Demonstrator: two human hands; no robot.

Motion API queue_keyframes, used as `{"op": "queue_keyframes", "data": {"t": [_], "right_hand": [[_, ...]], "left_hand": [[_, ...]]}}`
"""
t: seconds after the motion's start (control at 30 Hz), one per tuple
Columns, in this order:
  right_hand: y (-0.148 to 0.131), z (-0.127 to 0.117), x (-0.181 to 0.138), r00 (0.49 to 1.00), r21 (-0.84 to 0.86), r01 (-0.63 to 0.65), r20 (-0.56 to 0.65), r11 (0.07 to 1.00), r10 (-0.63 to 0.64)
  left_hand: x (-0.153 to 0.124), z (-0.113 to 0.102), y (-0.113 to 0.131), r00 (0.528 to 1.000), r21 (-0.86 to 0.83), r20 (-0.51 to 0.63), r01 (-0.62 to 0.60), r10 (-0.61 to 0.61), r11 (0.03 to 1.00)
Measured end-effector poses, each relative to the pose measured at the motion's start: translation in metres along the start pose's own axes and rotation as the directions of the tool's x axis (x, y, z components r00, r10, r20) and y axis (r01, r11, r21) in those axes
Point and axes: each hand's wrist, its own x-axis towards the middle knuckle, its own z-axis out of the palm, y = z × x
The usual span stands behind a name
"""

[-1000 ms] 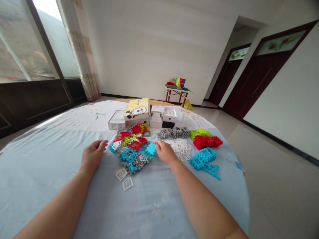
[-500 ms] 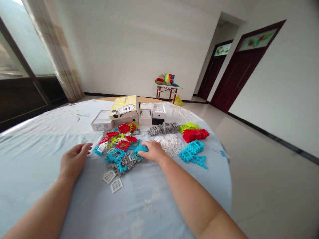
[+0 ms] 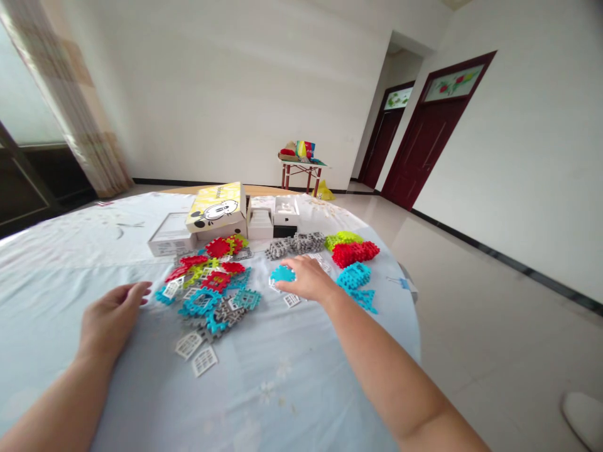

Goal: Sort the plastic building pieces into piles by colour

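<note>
My right hand [image 3: 308, 278] grips a blue toothed plastic tile [image 3: 282, 274] at its fingertips, above the white lattice pieces [image 3: 291, 300] lying right of the mixed pile. My left hand [image 3: 111, 317] rests flat on the light blue tablecloth [image 3: 56, 270], fingers out, just left of the mixed pile of red, blue, green, grey and white tiles [image 3: 211, 285]. Sorted heaps lie further right: grey tiles [image 3: 294, 244], green tiles [image 3: 343, 238], red tiles [image 3: 354, 252] and blue tiles [image 3: 355, 279].
Behind the pile stand a yellow cartoon box [image 3: 217, 209] and several white boxes [image 3: 170, 233]. Two white window pieces [image 3: 196, 353] lie nearer me. The round table's edge [image 3: 414, 295] falls away on the right. A small red table [image 3: 301, 169] stands by the far wall.
My right hand has carried a blue tile out of the mixed pile to the right. My left hand has spread flat on the cloth. My head has turned right.
</note>
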Motion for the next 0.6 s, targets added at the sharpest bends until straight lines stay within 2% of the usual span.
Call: {"op": "queue_keyframes", "data": {"t": [0.13, 0.23, 0.33, 0.47, 0.6], "right_hand": [[0.039, -0.023, -0.036, 0.991, -0.135, -0.137, -0.020, 0.981, 0.136], [0.064, -0.029, -0.063, 0.961, -0.233, -0.275, -0.055, 0.933, 0.270], [0.076, -0.030, -0.079, 0.936, -0.285, -0.352, -0.092, 0.891, 0.340], [0.069, -0.031, -0.074, 0.937, -0.269, -0.345, -0.154, 0.899, 0.314], [0.041, -0.024, -0.050, 0.971, -0.197, -0.206, -0.164, 0.958, 0.175]], "left_hand": [[-0.004, 0.000, 0.000, 0.998, 0.005, 0.012, -0.061, 0.061, 0.998], [-0.004, 0.000, -0.001, 0.996, 0.030, 0.020, -0.088, 0.088, 0.996], [-0.003, 0.001, -0.001, 0.996, 0.025, 0.017, -0.084, 0.084, 0.996], [-0.001, 0.002, -0.001, 1.000, 0.006, 0.009, -0.017, 0.017, 1.000], [-0.001, 0.002, 0.001, 1.000, -0.038, 0.009, 0.003, -0.002, 0.999]]}}
